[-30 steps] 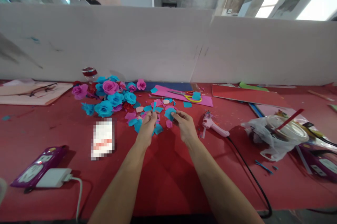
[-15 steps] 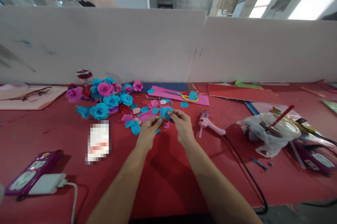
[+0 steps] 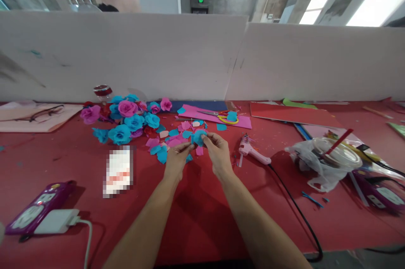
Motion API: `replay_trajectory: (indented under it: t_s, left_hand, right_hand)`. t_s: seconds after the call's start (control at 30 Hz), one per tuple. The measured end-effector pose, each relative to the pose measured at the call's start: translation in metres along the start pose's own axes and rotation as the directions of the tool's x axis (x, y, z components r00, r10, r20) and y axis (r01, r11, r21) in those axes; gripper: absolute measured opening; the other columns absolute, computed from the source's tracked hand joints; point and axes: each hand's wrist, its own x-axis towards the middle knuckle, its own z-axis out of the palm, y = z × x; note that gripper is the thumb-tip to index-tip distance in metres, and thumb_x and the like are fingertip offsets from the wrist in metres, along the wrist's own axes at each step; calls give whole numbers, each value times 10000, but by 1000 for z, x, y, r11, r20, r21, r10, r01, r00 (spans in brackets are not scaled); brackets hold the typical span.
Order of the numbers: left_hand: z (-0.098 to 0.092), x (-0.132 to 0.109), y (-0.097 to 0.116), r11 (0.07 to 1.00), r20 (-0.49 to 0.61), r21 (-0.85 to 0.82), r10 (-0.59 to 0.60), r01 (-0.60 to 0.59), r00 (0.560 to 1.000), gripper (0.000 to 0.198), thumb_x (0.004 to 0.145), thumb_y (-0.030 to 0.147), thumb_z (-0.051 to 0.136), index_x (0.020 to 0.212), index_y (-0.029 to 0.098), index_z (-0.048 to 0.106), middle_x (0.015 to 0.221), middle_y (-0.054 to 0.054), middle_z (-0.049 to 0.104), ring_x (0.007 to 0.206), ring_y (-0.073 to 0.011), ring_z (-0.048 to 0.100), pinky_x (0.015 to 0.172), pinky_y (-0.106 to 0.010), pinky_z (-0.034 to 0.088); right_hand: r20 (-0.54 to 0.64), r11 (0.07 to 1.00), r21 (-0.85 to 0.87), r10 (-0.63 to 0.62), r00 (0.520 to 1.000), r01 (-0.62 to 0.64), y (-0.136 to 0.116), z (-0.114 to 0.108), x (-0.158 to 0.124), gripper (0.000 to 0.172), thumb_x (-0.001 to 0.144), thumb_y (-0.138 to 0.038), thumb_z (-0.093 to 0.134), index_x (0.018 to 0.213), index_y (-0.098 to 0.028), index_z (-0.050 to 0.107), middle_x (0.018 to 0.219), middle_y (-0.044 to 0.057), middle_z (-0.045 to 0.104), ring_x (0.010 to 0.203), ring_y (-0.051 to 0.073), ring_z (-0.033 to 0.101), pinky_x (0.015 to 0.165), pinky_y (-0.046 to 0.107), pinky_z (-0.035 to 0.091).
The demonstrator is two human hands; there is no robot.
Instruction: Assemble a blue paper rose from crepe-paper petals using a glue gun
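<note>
Between my two hands is a small blue paper petal (image 3: pixel 198 137), held above the red table. My left hand (image 3: pixel 177 157) pinches its lower left edge, and my right hand (image 3: pixel 218 151) grips its right side between thumb and fingers. Under and behind my hands lie loose blue and pink paper pieces (image 3: pixel 163 155). A bunch of blue, pink and red paper flowers (image 3: pixel 122 133) rests to the left. Right of my right hand a pink hot glue gun (image 3: pixel 255 151) lies on its side, its black cord running toward the front edge.
Yellow-handled scissors (image 3: pixel 228 119) lie on a pink paper strip (image 3: pixel 193 111) at the back. On the right, a lidded cup (image 3: pixel 338 153) stands in a plastic bag. Purple power strips (image 3: pixel 55 191) sit at both sides. A white partition (image 3: pixel 126 58) borders the table behind.
The blue petal has turned in my fingers and shows a rounder, flatter face. My hands have stayed in nearly the same place. The view has tipped up slightly.
</note>
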Motion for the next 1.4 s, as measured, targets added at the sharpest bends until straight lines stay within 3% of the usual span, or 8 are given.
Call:
replay_trajectory:
  t_s: [0.3, 0.4, 0.5, 0.73, 1.03, 1.2, 1.3, 1.4]
  left_hand:
    - [2, 0, -5, 995, -108, -95, 8, -19, 994, 203, 501, 268, 799, 684, 197, 746, 723, -34, 728, 731, -183, 649, 782, -350, 511]
    - [3, -1, -2, 992, -78, -122, 11, -21, 997, 187, 543, 278, 775, 708, 195, 751, 713, -40, 726, 741, -192, 658, 805, -363, 510]
    - [3, -2, 1, 994, -43, -107, 25, -29, 999, 168, 572, 293, 756, 718, 209, 753, 726, -36, 729, 755, -204, 660, 816, -373, 507]
    - [0, -2, 2, 998, -103, -14, 66, -67, 993, 123, 560, 282, 747, 667, 221, 747, 709, -27, 728, 731, -205, 640, 789, -367, 499]
    - [-2, 1, 4, 996, -80, 70, 61, -55, 995, 120, 617, 283, 716, 709, 206, 718, 714, -16, 703, 756, -186, 621, 782, -324, 478]
    - [-9, 8, 6, 993, -119, 25, 121, -119, 985, 159, 712, 340, 652, 781, 197, 648, 709, 23, 608, 645, -100, 525, 640, -218, 424]
    - [-9, 9, 7, 997, -33, -59, 43, -45, 999, 249, 657, 346, 721, 841, 194, 651, 740, 26, 601, 667, -92, 520, 629, -211, 411]
    - [-7, 5, 12, 999, 55, -38, -29, 31, 998, 289, 598, 336, 776, 822, 185, 673, 686, 25, 605, 669, -109, 541, 618, -224, 412]
  right_hand:
    - [61, 960, -242, -129, 990, 140, -3, 9, -17, 164, 821, -337, 555, 886, -212, 639, 840, 33, 704, 776, 182, 659, 729, 295, 509]
    - [97, 941, -290, -153, 983, 176, -4, 10, -21, 179, 836, -312, 531, 960, -229, 628, 917, 39, 713, 843, 199, 671, 759, 325, 528]
    - [130, 915, -342, -182, 975, 216, -4, 10, -23, 190, 813, -257, 545, 989, -238, 617, 959, 36, 712, 903, 213, 673, 785, 345, 532]
    - [170, 860, -407, -261, 950, 309, -1, 9, -23, 217, 784, -241, 602, 1001, -243, 609, 950, 27, 714, 909, 201, 680, 857, 339, 508]
    - [146, 914, -334, -190, 971, 229, 1, 7, -17, 178, 792, -247, 572, 958, -237, 637, 975, 32, 713, 922, 200, 671, 835, 322, 501]
    - [116, 974, -216, -41, 992, 65, 2, 3, -8, 153, 715, -234, 589, 856, -210, 641, 791, 13, 700, 749, 175, 651, 731, 293, 500]
    - [150, 980, -197, 47, 988, -16, 9, 0, -3, 206, 663, -210, 589, 866, -207, 625, 707, -13, 672, 658, 157, 623, 653, 273, 485]
    - [179, 948, -317, 41, 983, 18, 17, -2, -2, 285, 651, -189, 575, 934, -215, 601, 621, -46, 629, 573, 141, 580, 584, 253, 450]
